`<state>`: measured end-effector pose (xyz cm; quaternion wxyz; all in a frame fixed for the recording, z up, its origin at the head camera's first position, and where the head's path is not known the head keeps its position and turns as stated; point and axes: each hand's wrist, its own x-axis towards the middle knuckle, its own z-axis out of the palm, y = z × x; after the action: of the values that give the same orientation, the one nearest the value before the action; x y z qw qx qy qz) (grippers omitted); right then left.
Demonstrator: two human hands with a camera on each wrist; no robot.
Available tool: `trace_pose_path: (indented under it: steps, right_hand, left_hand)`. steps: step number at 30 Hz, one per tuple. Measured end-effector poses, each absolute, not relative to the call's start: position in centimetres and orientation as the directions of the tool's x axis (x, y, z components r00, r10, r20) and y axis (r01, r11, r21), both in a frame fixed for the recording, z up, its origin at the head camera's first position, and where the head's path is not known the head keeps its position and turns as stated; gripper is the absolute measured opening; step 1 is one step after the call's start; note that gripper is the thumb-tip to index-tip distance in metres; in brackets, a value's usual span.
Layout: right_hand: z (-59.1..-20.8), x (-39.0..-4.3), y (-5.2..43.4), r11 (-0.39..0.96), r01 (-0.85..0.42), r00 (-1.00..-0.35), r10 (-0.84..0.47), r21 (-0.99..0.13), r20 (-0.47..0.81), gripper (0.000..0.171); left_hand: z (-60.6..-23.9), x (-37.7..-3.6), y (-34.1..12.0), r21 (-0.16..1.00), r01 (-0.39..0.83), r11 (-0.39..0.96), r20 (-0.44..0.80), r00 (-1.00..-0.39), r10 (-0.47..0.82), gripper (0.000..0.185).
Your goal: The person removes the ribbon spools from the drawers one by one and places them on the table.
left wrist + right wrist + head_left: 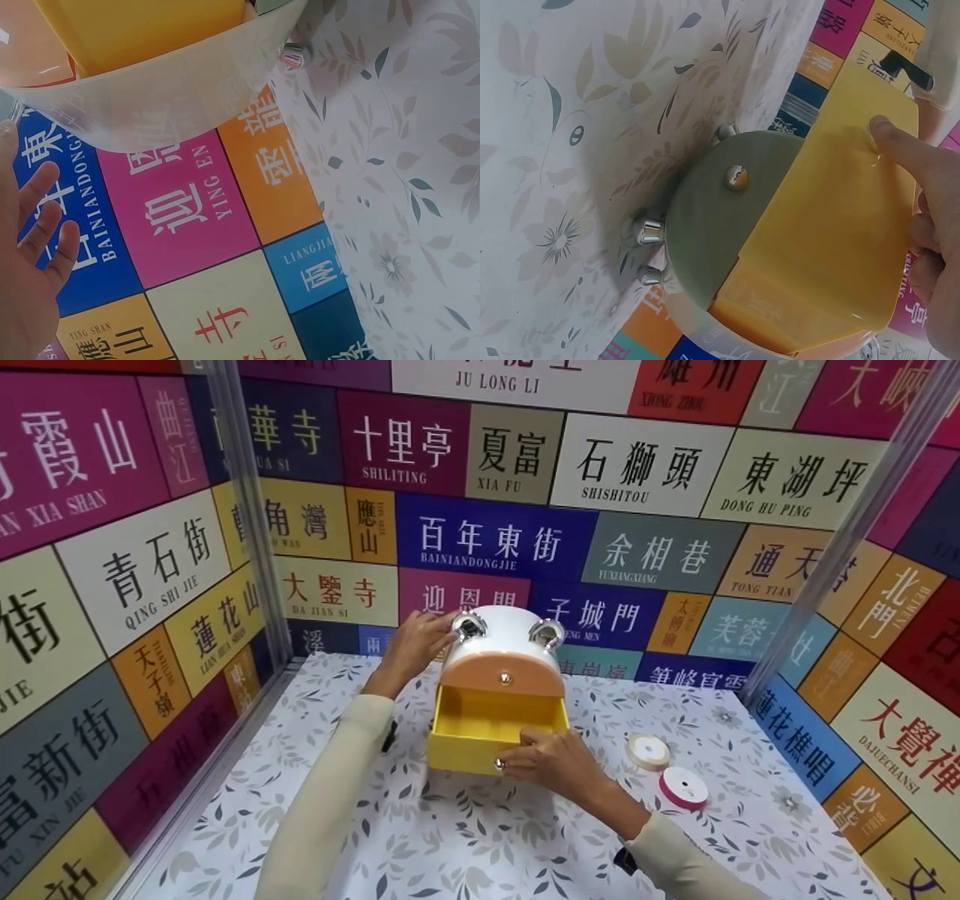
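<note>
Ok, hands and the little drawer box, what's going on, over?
Left hand steadies white drawer box at its top. Right hand grips the open yellow drawer front. Two ribbon spools lie beside it, clear of the drawer.

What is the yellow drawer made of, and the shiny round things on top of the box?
The yellow drawer looks like smooth plastic: even colour, thin walls and a soft sheen. The shiny knobs on the white box look like chrome-plated metal or plastic, since they mirror the light; the pictures cannot tell which.
</note>
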<state>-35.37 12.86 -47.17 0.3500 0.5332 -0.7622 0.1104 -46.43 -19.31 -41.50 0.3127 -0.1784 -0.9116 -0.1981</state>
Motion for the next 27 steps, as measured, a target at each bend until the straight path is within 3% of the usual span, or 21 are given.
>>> trace_pose_path:
  steps: [10,27]
  right_hand:
    - [-47.0,-35.5,12.5,0.393,-0.877,-0.122,-0.739,0.277,0.662,0.012]
    - [-47.3,-37.6,12.0,0.445,-0.877,-0.222,-0.71,0.182,0.668,0.014]
  left_hand:
    - [-41.1,-46.2,-19.3,0.246,0.461,0.853,0.64,-0.737,0.214,0.049]
    - [-41.4,-46.2,-19.3,0.258,0.444,0.858,0.632,-0.749,0.198,0.049]
